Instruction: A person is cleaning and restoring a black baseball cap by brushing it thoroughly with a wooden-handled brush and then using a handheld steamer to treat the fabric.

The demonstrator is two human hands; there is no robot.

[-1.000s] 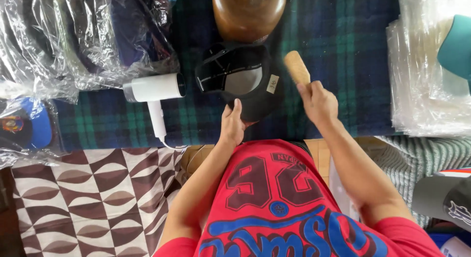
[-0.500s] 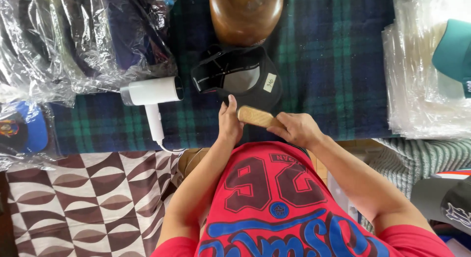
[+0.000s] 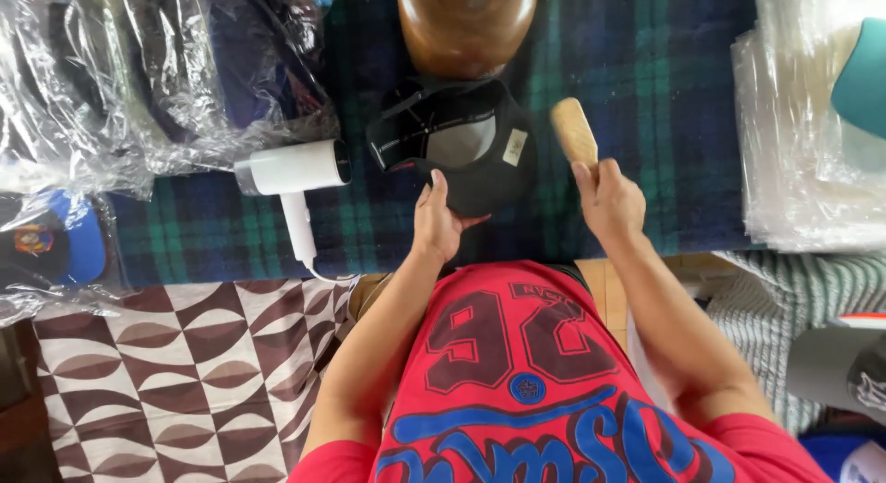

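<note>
Black cap (image 3: 461, 146) lies crown-down on plaid bench (image 3: 646, 123), at 12 o'clock from torso. Left hand (image 3: 434, 223) pins its near edge, fingers flat. Right hand (image 3: 609, 202) grips wooden brush (image 3: 573, 131) (at 2 o'clock). Advise steady pinning and short strokes.

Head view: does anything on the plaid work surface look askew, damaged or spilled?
Nothing stands out. The black cap lies upside down by design of the hold, brim under the left hand; the right hand grips a wooden brush beside it. The white hair dryer lies flat, with no spill or damage visible.
</note>
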